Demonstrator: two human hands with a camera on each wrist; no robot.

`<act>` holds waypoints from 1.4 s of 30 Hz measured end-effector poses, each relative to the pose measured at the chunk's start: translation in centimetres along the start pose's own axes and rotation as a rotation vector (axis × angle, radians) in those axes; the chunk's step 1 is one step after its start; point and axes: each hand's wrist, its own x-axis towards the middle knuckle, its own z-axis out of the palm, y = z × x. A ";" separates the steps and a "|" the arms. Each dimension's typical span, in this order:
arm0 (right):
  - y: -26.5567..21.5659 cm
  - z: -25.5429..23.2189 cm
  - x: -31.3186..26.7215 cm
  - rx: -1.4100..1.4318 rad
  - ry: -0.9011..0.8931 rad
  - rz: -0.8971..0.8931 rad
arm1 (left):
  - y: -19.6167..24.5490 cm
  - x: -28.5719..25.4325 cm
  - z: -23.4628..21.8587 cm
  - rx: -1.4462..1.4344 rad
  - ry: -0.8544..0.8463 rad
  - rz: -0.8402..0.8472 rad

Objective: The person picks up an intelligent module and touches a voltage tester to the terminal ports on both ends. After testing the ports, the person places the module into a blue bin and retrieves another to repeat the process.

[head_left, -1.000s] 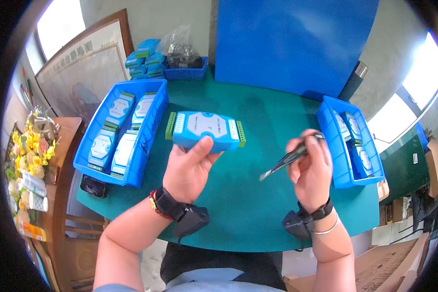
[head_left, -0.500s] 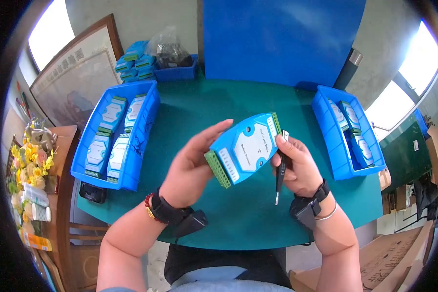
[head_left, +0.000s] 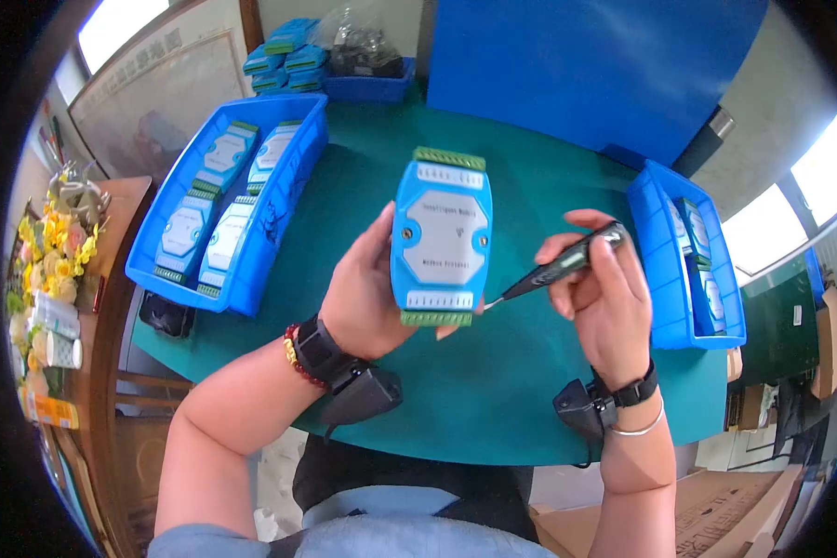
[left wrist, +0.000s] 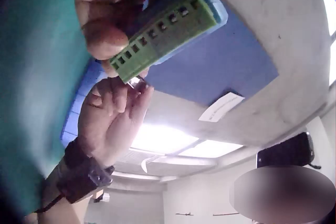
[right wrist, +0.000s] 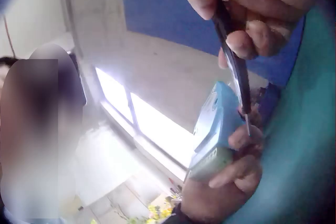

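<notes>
A blue module (head_left: 442, 237) with a white label and green terminal strips at both ends stands upright in the head view, gripped from behind by my left hand (head_left: 361, 298). The left wrist view shows one green terminal strip (left wrist: 163, 35) end-on beside the fingers. My right hand (head_left: 609, 302) pinches a black pen-like tool (head_left: 563, 267), whose thin metal tip points left to the module's lower right corner; whether it touches is unclear. In the right wrist view the tool (right wrist: 236, 66) slants down past the module (right wrist: 215, 124).
A blue bin (head_left: 288, 209) with several modules stands at the left, another bin (head_left: 657, 279) with modules at the right. More modules (head_left: 286, 58) are stacked at the back left beside a small blue tray (head_left: 367, 88). A blue panel (head_left: 586, 74) stands behind the green table (head_left: 493, 400).
The module has turned from a slant to upright and moved left in my left hand. My right hand has let go of the module's edge and moved right, its tool swung to point left.
</notes>
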 end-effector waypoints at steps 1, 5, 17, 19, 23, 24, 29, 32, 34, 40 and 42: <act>-0.2 0.2 -0.2 -0.066 0.015 -0.089 | 0.1 0.1 -0.4 -0.027 -0.006 0.033; -0.2 -0.1 -1.1 -0.141 -0.077 -0.334 | 0.4 -0.1 -0.9 -0.121 0.044 0.120; 0.1 1.1 -3.0 -0.162 -0.188 -0.477 | -1.2 -1.0 0.7 0.020 0.221 0.182; 0.1 1.1 -3.0 -0.173 -0.202 -0.496 | -1.3 -1.0 0.7 0.063 0.218 0.192; 0.4 1.1 -3.2 -0.215 -0.227 -0.525 | -1.6 -1.0 0.5 0.071 0.218 0.206; 0.3 1.1 -3.2 -0.224 -0.233 -0.527 | -1.6 -1.0 0.4 0.071 0.211 0.213; 0.2 1.4 -3.4 -0.228 -0.237 -0.538 | -1.8 -0.9 0.4 0.034 0.208 0.230; -0.4 0.8 -3.5 -0.391 -0.269 -0.476 | -2.0 -0.8 0.2 0.020 0.199 0.210; -0.3 0.7 -3.6 -0.430 -0.243 -0.465 | -2.2 -0.8 -0.1 0.041 0.181 0.192; 0.4 0.7 -3.4 -0.374 -0.232 -0.507 | -2.2 -1.0 0.4 0.160 0.165 0.176; 0.3 0.6 -3.4 -0.351 -0.243 -0.514 | -2.0 -1.1 0.4 0.176 0.163 0.174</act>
